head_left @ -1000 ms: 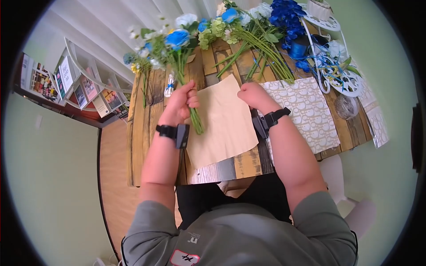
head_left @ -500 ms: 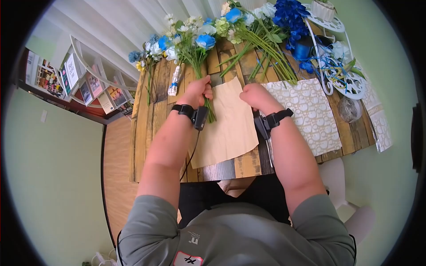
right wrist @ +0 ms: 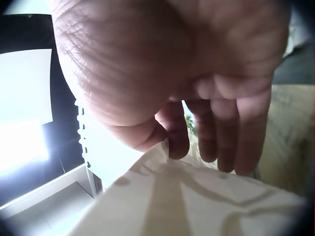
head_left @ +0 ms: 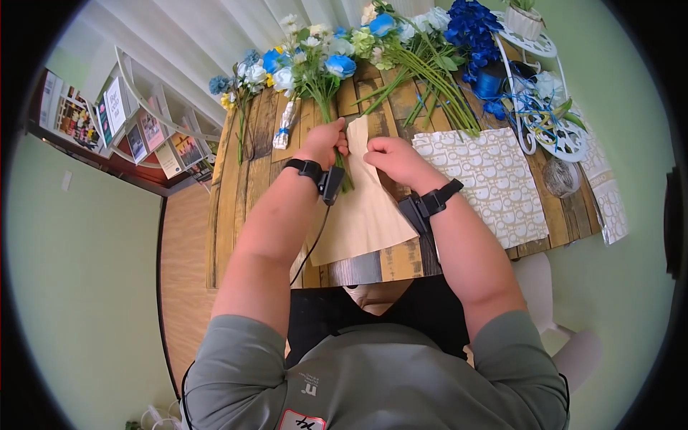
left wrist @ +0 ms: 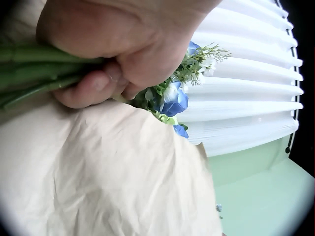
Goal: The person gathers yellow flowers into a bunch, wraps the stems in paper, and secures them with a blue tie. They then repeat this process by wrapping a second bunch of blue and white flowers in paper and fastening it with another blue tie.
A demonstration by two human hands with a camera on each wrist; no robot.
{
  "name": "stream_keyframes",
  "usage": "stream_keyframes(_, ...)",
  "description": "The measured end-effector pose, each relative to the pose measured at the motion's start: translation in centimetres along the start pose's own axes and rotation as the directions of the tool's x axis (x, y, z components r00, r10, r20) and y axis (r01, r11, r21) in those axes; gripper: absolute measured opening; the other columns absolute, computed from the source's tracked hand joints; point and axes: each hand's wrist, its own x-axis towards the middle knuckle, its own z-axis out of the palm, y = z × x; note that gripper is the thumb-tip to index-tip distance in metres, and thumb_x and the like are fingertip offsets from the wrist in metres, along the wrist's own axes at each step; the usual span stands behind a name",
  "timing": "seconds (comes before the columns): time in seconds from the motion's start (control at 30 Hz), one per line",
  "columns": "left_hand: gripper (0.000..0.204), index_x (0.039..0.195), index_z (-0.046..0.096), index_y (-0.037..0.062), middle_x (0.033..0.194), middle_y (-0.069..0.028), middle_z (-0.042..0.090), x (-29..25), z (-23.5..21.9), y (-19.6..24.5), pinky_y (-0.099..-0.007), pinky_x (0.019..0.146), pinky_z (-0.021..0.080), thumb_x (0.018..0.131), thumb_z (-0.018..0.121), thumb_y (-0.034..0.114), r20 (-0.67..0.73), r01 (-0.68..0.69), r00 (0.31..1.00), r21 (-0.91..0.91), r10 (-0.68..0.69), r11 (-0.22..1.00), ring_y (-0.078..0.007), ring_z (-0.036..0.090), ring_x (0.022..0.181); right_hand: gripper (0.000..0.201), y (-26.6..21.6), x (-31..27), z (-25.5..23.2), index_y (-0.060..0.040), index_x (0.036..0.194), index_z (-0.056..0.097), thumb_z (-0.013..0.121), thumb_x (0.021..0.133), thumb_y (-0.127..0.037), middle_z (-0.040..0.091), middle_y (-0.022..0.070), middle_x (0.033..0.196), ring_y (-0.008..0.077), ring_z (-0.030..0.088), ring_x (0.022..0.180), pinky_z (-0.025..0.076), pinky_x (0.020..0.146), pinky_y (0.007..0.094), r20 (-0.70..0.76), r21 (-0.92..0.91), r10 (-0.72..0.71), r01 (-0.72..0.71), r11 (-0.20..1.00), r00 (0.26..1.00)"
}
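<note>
My left hand [head_left: 325,145] grips the green stems [left wrist: 44,64] of a bouquet with blue roses [head_left: 340,66] and white blossoms, whose heads point to the back of the table. Beneath the stems lies a sheet of tan wrapping paper [head_left: 362,222]. Thumb and forefinger of my right hand [head_left: 395,159] pinch the paper's right edge and hold it raised beside the stems. In the right wrist view the pinched paper [right wrist: 167,182] peaks at the fingertips, and the other fingers hang beside it. The left wrist view shows the paper standing up close to the left hand.
Patterned white paper [head_left: 487,190] lies to the right. Loose green stems [head_left: 437,82] and blue hydrangea [head_left: 471,30] are at the back. A white metal stand [head_left: 566,136] is at the right, near a ball of twine [head_left: 562,177]. A white wrapped bundle [head_left: 284,125] lies left.
The bouquet has swung right and lowered over the paper with my left hand. My right hand has moved left, lifting the paper's right edge toward the stems.
</note>
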Motion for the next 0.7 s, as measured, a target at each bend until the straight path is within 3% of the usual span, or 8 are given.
stream_keyframes(0.1, 0.028, 0.083, 0.051, 0.007, 0.065, -0.001, 0.045, -0.8, 0.8, -0.1, -0.0322, 0.047, 0.037, 0.105, 0.053, 0.024, -0.074, -0.055, 0.996, 0.021, 0.057, 0.998, -0.0159, 0.041, 0.05, 0.021, 1.1, 0.7, 0.4, -0.0015, 0.079, 0.058, 0.065, 0.092, -0.017, 0.054, -0.0023, 0.071, 0.0089, 0.048, 0.067, 0.043, 0.062, 0.03, 0.009, 0.182, 0.04, -0.041, 0.982, 0.999)
stream_keyframes(0.13, 0.028, 0.084, 0.052, 0.0058, 0.066, -0.0022, 0.047, -0.8, 0.9, -0.2, -0.0322, 0.047, 0.039, 0.105, 0.054, 0.025, -0.079, -0.069, 0.994, 0.041, 0.072, 0.997, -0.0169, 0.045, 0.05, 0.02, 0.9, 0.8, 0.6, -0.0004, 0.08, 0.06, 0.066, 0.09, -0.017, 0.058, 0.003, 0.071, 0.0122, 0.052, 0.066, 0.045, 0.063, 0.0321, -0.174, 0.171, -0.021, 0.051, 0.984, 0.985)
stream_keyframes(0.2, 0.029, 0.085, 0.052, 0.0045, 0.067, -0.0034, 0.049, -0.6, 1.3, -0.4, -0.0322, 0.048, 0.041, 0.105, 0.055, 0.026, -0.085, -0.083, 0.993, 0.061, 0.088, 0.995, -0.0179, 0.048, 0.05, 0.016, 0.9, 0.9, 0.2, -0.0001, 0.087, 0.064, 0.068, 0.089, -0.015, 0.063, 0.0084, 0.073, 0.0159, 0.058, 0.067, 0.047, 0.064, 0.0324, -0.441, 0.024, -0.105, 0.129, 0.991, 0.891)
stream_keyframes(0.3, 0.03, 0.086, 0.053, 0.0031, 0.068, -0.005, 0.052, -1.2, 1.8, -0.2, -0.0323, 0.048, 0.043, 0.104, 0.055, 0.028, -0.196, -0.061, 0.978, 0.076, 0.075, 0.995, -0.0193, 0.052, 0.051, 0.013, -2.2, -0.5, -0.8, -0.0012, 0.093, 0.066, 0.069, 0.088, -0.013, 0.064, 0.0086, 0.074, 0.0159, 0.059, 0.068, 0.047, 0.064, 0.031, -0.588, -0.204, -0.245, 0.153, 0.967, 0.771)
stream_keyframes(0.5, 0.033, 0.085, 0.052, 0.0025, 0.066, -0.0067, 0.05, -0.3, 0.9, -0.6, -0.0355, 0.049, 0.045, 0.105, 0.053, 0.029, -0.149, -0.087, 0.983, 0.145, 0.109, 0.986, -0.02, 0.052, 0.052, 0.011, -6.3, -2.7, -1.5, -0.0013, 0.094, 0.068, 0.068, 0.089, -0.011, 0.067, 0.0102, 0.075, 0.0232, 0.062, 0.063, 0.049, 0.061, 0.033, -0.584, -0.038, -0.235, 0.263, 0.964, 0.777)
stream_keyframes(0.6, 0.033, 0.086, 0.051, 0.0022, 0.066, -0.0073, 0.049, 0.0, 0.6, -0.7, -0.0366, 0.049, 0.046, 0.105, 0.052, 0.029, -0.141, -0.078, 0.986, 0.082, 0.089, 0.994, -0.0205, 0.051, 0.051, 0.024, -7.7, -2.3, -0.8, -0.0014, 0.095, 0.071, 0.062, 0.092, -0.023, 0.07, 0.021, 0.086, 0.0378, 0.069, 0.08, 0.053, 0.071, 0.0436, -0.278, -0.332, -0.188, 0.089, 0.939, 0.942)
stream_keyframes(0.63, 0.033, 0.086, 0.05, 0.0024, 0.066, -0.0069, 0.048, 0.2, 0.4, -0.8, -0.0365, 0.049, 0.046, 0.105, 0.052, 0.029, -0.126, -0.079, 0.988, 0.065, 0.087, 0.995, -0.0205, 0.051, 0.052, 0.024, -7.9, -1.4, -0.4, -0.0014, 0.095, 0.071, 0.062, 0.092, -0.023, 0.07, 0.021, 0.086, 0.0378, 0.069, 0.08, 0.053, 0.071, 0.0436, -0.276, -0.344, -0.19, 0.087, 0.935, 0.942)
stream_keyframes(0.7, 0.033, 0.087, 0.05, 0.0025, 0.065, -0.0065, 0.047, -0.1, 0.3, -0.9, -0.0364, 0.049, 0.045, 0.105, 0.052, 0.03, -0.098, -0.082, 0.992, 0.033, 0.085, 0.996, -0.0205, 0.05, 0.052, 0.028, -7.1, 0.6, 1.4, -0.0033, 0.097, 0.073, 0.061, 0.091, -0.028, 0.071, 0.0211, 0.09, 0.0394, 0.068, 0.084, 0.054, 0.076, 0.047, -0.006, -0.684, 0.007, -0.009, 0.729, 1.0)
